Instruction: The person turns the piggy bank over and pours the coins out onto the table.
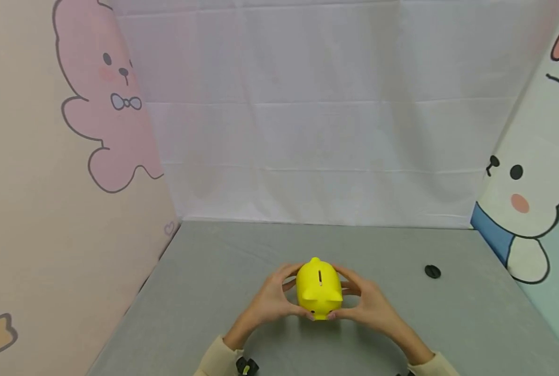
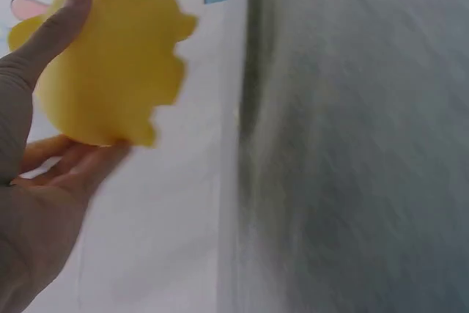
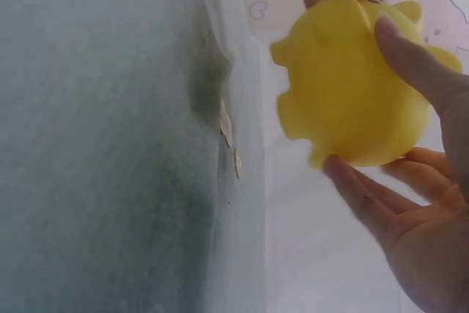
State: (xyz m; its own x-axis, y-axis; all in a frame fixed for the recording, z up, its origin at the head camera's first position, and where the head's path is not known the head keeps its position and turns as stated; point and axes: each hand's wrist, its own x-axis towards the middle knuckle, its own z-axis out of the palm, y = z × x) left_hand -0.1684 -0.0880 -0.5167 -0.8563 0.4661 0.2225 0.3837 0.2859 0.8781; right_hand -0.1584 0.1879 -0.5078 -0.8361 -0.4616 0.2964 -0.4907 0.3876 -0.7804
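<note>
A yellow piggy bank, coin slot on top and snout toward me, is held upright above the table. My left hand holds its left side, thumb near the snout and fingers toward the rear. On the opposite side my right hand grips it the same way. In the left wrist view the piggy bank has its feet clear of the grey cloth. Several pale coin-like discs lie on the cloth in the right wrist view; the head view does not show them.
A small black round cap lies on the grey table to the right. A white cloth hangs behind the table. Side panels with cartoon animals flank it, a pink bear left and a white one right.
</note>
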